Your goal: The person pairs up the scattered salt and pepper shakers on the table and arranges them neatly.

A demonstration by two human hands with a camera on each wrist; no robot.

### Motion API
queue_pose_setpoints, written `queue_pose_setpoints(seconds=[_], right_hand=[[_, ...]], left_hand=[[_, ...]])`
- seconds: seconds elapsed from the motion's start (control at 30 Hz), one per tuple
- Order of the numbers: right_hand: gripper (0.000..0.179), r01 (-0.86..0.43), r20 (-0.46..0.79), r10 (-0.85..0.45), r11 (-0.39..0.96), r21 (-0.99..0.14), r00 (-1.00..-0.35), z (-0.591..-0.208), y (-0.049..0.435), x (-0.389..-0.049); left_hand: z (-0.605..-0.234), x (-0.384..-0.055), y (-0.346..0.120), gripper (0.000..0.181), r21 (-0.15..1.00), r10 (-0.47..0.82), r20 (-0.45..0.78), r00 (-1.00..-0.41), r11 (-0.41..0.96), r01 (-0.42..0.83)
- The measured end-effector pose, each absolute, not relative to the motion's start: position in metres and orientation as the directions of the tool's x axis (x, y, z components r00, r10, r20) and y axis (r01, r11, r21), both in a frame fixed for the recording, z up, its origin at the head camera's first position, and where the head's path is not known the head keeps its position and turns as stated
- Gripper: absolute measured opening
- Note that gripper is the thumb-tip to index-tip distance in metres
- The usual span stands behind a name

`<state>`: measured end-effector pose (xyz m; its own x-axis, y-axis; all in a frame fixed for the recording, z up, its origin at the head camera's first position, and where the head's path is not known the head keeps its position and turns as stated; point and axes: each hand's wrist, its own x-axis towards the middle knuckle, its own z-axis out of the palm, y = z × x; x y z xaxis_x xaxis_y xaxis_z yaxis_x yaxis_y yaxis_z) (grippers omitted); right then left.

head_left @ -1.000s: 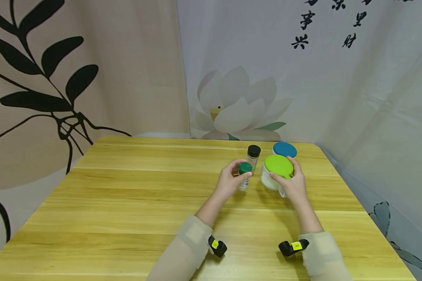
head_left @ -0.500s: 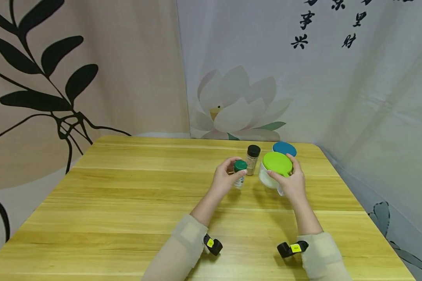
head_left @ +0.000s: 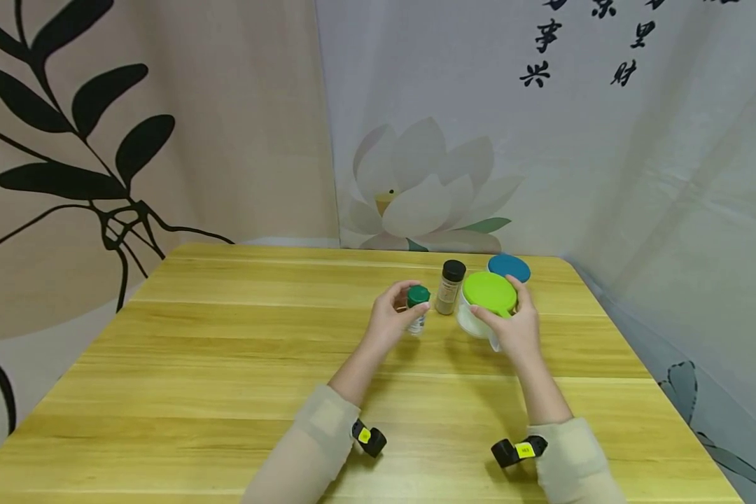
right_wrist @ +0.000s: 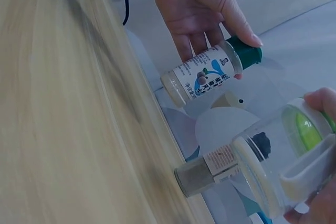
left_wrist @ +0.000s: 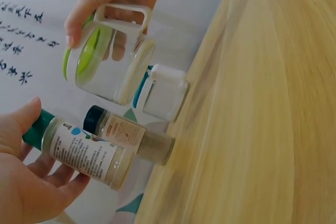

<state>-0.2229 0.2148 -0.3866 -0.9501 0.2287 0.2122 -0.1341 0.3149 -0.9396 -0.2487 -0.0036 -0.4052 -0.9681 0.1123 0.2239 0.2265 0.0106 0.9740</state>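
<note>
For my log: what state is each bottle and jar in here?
Green-capped clear bottle with white label: capped, held off the yellow wooden table by the left hand.
Green-lidded round clear jar with white handle: lid on, held off the table by the right hand.
Black-capped clear bottle: capped, upright on the table.
Blue-lidded clear jar: lid on, upright on the table.

My head view looks forward and down on the table (head_left: 227, 392), from farther away. My left wrist camera (head_left: 370, 439) and right wrist camera (head_left: 507, 453) look forward from near, toward the curtain (head_left: 680, 175), their pictures turned sideways: the table lies at right in the left one, at left in the other. These two share the green-capped bottle (left_wrist: 86, 151) and green-lidded jar (left_wrist: 105, 77)
</note>
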Motion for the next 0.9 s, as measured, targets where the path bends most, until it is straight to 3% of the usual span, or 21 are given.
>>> queue_pose_setpoints(seconds=[0.9], right_hand=[[0.086,-0.197,0.270,0.247,0.284,-0.938,-0.931,-0.387,0.184,-0.216]], left_hand=[[-0.400,-0.246,-0.037,0.040,0.978,0.083,0.207,-0.975,0.013,0.209]])
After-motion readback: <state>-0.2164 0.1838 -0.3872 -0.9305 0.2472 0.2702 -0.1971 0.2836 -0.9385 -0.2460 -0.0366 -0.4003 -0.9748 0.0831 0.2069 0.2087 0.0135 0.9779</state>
